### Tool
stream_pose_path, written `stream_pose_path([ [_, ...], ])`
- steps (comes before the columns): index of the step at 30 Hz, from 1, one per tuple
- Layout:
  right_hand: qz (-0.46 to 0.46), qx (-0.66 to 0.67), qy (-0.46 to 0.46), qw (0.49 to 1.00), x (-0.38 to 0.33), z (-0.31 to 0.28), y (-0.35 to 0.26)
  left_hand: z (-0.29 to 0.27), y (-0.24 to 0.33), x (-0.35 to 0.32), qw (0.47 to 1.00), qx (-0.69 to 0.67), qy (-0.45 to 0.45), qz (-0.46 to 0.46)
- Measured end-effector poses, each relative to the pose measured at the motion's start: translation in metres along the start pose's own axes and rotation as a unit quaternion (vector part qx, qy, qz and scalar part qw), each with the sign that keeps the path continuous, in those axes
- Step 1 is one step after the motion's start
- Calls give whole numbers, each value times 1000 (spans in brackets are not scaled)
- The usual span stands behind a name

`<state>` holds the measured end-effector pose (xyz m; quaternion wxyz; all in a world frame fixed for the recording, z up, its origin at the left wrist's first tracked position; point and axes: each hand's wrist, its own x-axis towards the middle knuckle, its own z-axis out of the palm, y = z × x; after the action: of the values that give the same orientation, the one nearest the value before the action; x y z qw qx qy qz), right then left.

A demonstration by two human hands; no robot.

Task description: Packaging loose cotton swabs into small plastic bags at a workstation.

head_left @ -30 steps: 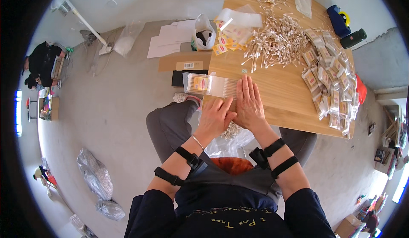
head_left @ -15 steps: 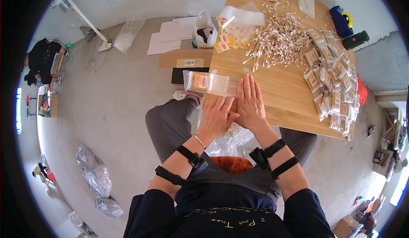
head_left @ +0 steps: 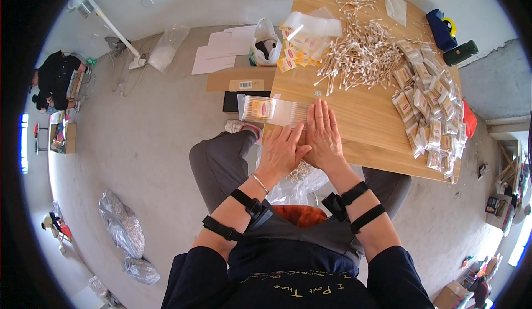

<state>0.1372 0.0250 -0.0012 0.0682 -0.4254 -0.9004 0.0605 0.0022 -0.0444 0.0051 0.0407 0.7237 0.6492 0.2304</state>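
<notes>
Little has shifted since the earlier frame: both hands remain flat at the table [head_left: 382, 143] edge. The left hand [head_left: 280, 151], fingers straight and pressed together, is laid beside the right hand [head_left: 323, 134], whose fingers are likewise closed, pressing the clear packet of cotton swabs [head_left: 274, 111]. Loose swabs [head_left: 360, 54] are left unpacked; filled packets [head_left: 426, 109] are stacked rightward, so roughly half appears done.

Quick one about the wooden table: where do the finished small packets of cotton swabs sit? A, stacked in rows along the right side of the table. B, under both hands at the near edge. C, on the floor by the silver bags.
A: the filled packets lie in overlapping rows along the right side of the wooden table, beside the loose cotton swabs.
</notes>
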Motion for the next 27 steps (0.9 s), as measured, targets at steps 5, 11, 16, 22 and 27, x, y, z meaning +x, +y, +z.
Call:
stream_pose_path([
  [5, -1, 7, 1, 1000, -1, -2, -1, 0, 0, 2, 999, -37, -4, -14],
  [11, 5, -3, 10, 1000, 0, 2, -1, -4, 3, 10, 1000, -21, -12, -18],
  [16, 8, -2, 7, 1000, 0, 0, -1, -4, 4, 11, 999, -31, -12, -20],
  [22, 20, 16, -20, 999, 1, -3, -3, -7, 6, 16, 998, -52, -5, -34],
  [27, 18, 12, -11, 1000, 1, 0, -2, -9, 7, 23, 997, -37, -34, -50],
])
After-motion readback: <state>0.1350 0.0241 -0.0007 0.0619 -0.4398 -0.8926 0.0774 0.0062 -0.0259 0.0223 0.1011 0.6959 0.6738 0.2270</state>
